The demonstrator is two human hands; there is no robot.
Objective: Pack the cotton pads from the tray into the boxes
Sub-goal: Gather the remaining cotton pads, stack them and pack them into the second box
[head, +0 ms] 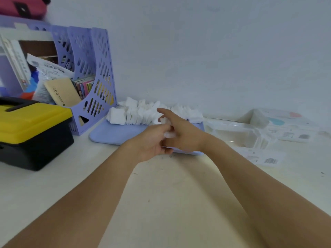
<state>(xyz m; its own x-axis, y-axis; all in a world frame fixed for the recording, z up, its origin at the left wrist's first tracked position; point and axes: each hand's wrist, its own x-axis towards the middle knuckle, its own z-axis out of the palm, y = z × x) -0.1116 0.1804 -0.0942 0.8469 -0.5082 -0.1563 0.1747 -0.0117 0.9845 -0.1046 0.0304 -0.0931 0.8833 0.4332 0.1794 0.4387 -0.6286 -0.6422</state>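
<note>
hands [166, 135] pinching cotton pads [169, 134], tray [111, 134] heaped with pads

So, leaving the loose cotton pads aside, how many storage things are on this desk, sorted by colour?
Purple: 2, the file rack and the tray
Yellow and black: 1, the toolbox
White or clear: 2, the open box and the box behind it
Total: 5

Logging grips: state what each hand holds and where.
Both the left hand and right hand pinch a few cotton pads between them; exact hold points are hidden.
</note>
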